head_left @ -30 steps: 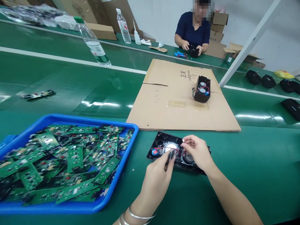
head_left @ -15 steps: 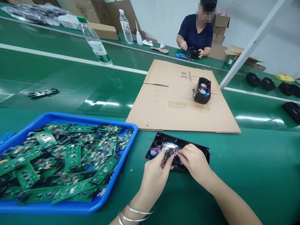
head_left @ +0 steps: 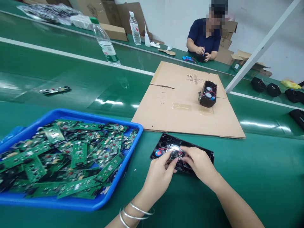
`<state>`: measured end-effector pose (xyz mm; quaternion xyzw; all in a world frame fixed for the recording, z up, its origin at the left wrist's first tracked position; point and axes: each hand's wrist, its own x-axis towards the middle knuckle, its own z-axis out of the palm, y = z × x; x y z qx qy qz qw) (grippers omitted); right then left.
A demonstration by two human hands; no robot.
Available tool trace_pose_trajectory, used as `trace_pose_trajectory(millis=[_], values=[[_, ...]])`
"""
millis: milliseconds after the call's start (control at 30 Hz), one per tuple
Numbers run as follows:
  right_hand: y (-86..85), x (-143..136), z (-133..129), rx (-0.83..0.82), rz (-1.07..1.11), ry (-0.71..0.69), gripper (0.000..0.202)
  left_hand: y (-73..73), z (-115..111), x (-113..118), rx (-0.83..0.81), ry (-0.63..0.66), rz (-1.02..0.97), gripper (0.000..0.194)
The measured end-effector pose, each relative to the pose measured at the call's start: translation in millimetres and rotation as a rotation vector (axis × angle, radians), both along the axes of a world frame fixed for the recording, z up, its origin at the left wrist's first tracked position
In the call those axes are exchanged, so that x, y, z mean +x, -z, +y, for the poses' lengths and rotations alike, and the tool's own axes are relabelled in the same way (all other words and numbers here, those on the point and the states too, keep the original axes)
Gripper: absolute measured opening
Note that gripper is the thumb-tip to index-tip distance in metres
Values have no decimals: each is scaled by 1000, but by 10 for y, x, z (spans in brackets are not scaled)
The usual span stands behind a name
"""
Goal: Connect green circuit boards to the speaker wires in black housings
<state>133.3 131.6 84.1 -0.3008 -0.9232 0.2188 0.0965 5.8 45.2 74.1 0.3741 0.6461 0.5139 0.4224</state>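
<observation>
My left hand (head_left: 160, 174) pinches a small circuit board (head_left: 174, 155) between thumb and fingers. Fingertips of my right hand (head_left: 200, 163) close on thin wires (head_left: 182, 152) at the board's right edge; the exact contact is partly hidden. Both hands are above a black plastic speaker housing (head_left: 170, 138), lying open side up on the bench. Inside it show a round silver speaker (head_left: 175, 148) and a small blue-and-red round part (head_left: 158, 153). My hands cover the housing's middle.
At left stands a blue tray (head_left: 140, 133) heaped with green circuit boards (head_left: 79, 155). Beyond the housing lies a cardboard sheet (head_left: 154, 110) bearing another speaker housing (head_left: 207, 99). A water bottle (head_left: 109, 50) and a lone board (head_left: 55, 90) are farther left. A co-worker (head_left: 203, 34) sits opposite.
The view has shifted slightly, moving the scene rightward. My right fingers have closed in nearer the board in my left hand. The co-worker's hand has risen above the black part there.
</observation>
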Motion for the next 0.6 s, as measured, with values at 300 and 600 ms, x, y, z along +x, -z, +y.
trace_pose_trajectory(millis=[300, 600], values=[[10, -41, 85, -100, 78, -49, 15, 40, 6, -5, -12, -1, -70, 17], [-161, 296, 11, 49, -233, 66, 114, 17, -33, 34, -17, -136, -84, 18]])
